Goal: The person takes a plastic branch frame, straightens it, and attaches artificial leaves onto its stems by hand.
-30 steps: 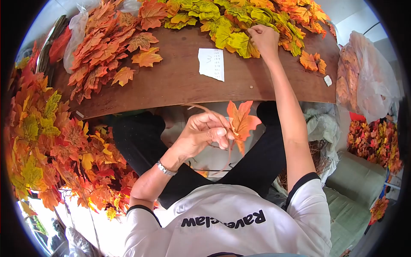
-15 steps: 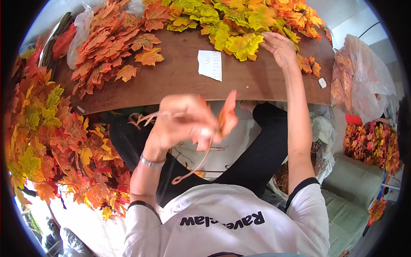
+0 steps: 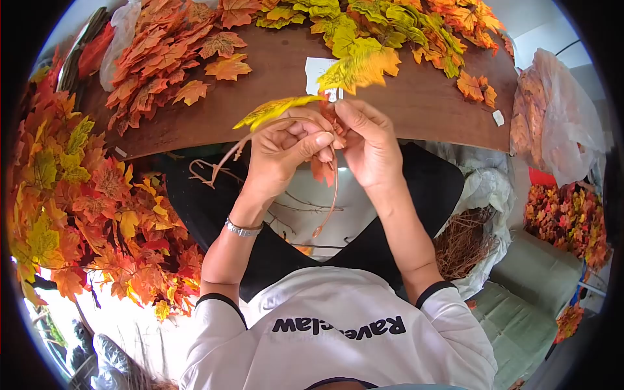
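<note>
Left hand [image 3: 283, 153]: fingers curled closed on a brown stem [image 3: 286, 120], which arcs out to the left.
Right hand [image 3: 374, 146]: fingertips drawn in, nearly together, against the left at the stem; what they pinch cannot be told.
Red-orange leaf [image 3: 322, 171]: at the stem, between and below the fingertips.
Yellow leaves, two: one [image 3: 270, 112] above the left hand; one [image 3: 364, 68], blurred, beyond the right fingertips.
Changes since half a second ago: right hand gone from the yellow-green pile [image 3: 403, 29] to join the left; both yellow leaves now by the hands; paper [image 3: 317, 68], formerly uncovered, partly hidden.
Edges: table [image 3: 273, 75], near edge running behind the hands.
Open room: bare tabletop between orange pile [image 3: 149, 65] and paper, and from right hand towards plastic bag [image 3: 565, 117]; gap between the knees below.
</note>
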Demonstrator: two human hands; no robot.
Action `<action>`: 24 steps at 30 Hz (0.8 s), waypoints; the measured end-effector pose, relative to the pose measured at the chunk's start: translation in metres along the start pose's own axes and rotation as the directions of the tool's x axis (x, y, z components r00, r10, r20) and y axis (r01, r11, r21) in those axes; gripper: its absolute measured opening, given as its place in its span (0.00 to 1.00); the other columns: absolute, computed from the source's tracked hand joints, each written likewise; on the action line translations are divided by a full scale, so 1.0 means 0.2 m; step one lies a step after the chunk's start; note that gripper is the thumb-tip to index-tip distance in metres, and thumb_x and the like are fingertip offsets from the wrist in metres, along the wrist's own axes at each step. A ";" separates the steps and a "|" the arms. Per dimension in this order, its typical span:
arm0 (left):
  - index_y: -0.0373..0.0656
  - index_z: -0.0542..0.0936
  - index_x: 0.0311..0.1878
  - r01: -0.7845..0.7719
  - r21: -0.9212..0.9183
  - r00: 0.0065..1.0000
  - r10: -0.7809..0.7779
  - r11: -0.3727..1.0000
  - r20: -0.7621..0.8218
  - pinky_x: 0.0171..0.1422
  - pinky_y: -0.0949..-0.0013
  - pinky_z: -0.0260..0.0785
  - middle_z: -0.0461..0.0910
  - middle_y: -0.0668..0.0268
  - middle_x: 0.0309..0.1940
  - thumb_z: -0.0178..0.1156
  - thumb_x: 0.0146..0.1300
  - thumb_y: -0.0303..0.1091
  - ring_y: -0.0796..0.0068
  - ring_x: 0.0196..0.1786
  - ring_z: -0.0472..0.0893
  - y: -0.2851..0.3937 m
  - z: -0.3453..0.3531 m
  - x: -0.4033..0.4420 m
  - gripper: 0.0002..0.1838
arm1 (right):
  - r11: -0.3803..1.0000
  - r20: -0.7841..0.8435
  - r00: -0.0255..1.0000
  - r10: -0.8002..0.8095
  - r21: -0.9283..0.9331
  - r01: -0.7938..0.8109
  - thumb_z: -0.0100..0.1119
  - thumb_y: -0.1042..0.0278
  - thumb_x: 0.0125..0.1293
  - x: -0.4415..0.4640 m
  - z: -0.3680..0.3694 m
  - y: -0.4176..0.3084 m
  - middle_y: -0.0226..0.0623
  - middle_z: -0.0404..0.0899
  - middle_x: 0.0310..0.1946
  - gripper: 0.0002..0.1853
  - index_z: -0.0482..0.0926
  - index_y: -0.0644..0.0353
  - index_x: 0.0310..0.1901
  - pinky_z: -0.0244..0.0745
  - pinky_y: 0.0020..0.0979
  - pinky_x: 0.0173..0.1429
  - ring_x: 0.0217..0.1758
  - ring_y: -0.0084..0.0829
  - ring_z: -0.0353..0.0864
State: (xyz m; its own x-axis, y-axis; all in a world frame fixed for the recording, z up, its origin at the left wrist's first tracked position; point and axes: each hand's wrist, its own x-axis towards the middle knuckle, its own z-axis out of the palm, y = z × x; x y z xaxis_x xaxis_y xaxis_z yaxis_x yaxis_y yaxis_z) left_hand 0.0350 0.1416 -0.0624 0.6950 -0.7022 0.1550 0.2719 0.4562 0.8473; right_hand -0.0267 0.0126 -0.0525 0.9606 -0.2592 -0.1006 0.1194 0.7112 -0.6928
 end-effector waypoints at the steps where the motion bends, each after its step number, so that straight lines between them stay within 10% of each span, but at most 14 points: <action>1: 0.34 0.74 0.36 0.001 -0.006 1.000 -0.001 1.000 -0.005 0.26 0.80 0.70 0.79 0.61 0.28 0.57 0.58 0.24 0.80 0.25 0.77 0.00 0.00 0.00 0.04 | 0.997 0.010 0.999 0.043 0.067 -0.043 0.60 0.70 0.57 0.00 -0.01 0.02 0.33 0.75 0.25 0.09 0.78 0.67 0.36 0.66 0.22 0.30 0.25 0.21 0.71; 7: 0.34 0.71 0.39 0.016 -0.021 1.000 -0.016 1.000 0.006 0.31 0.79 0.71 0.78 0.59 0.28 0.58 0.58 0.24 0.81 0.26 0.75 0.00 -0.02 -0.01 0.08 | 0.981 -0.181 0.980 0.083 0.189 -0.048 0.58 0.68 0.59 0.00 0.03 0.01 0.32 0.74 0.25 0.12 0.77 0.68 0.40 0.66 0.22 0.33 0.25 0.20 0.68; 24: 0.33 0.71 0.42 -0.059 0.015 0.998 0.059 0.998 -0.023 0.29 0.80 0.72 0.78 0.60 0.28 0.57 0.59 0.23 0.79 0.28 0.77 0.01 0.00 -0.02 0.09 | 0.999 -0.018 1.000 -0.006 -0.036 0.005 0.56 0.66 0.61 -0.06 0.07 0.02 0.31 0.71 0.23 0.12 0.76 0.69 0.38 0.70 0.25 0.28 0.23 0.21 0.70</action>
State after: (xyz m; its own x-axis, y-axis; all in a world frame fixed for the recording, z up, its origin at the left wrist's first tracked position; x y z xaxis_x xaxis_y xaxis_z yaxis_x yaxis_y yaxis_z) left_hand 0.0321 0.1455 -0.0615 0.7250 -0.6611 0.1930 0.2207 0.4884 0.8443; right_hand -0.0334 0.0279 -0.0433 0.9552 -0.2750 -0.1092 0.1154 0.6861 -0.7183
